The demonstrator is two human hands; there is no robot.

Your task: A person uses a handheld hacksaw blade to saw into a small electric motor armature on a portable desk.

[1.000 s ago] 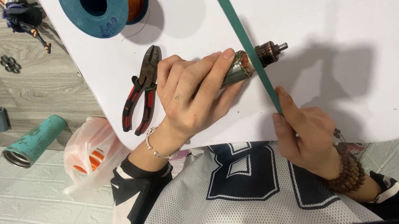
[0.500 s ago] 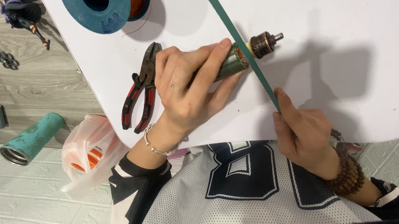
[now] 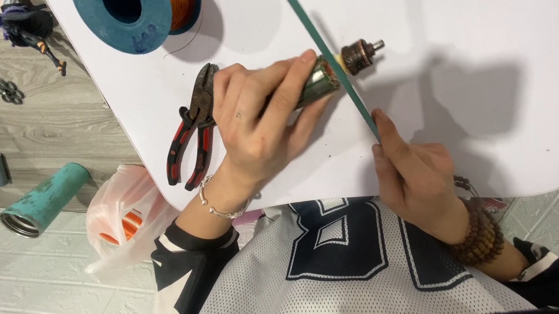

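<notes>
Right hand (image 3: 417, 173) sits at the near edge of the white table (image 3: 480, 44), fingers curled shut around the lower end of a thin green strip (image 3: 319, 45), index finger laid along it. Strip runs up across the table, passing over the rotor (image 3: 333, 71). Left hand (image 3: 257, 120), left of the strip, is wrapped closed round the rotor body; copper end sticks out. Pliers (image 3: 193, 129) lie touching the left hand's far side. Wire spool (image 3: 137, 6) sits beyond, at the table's far edge.

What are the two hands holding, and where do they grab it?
The left hand wraps the motor armature around its body. The right hand pinches the near end of the green strip.
</notes>
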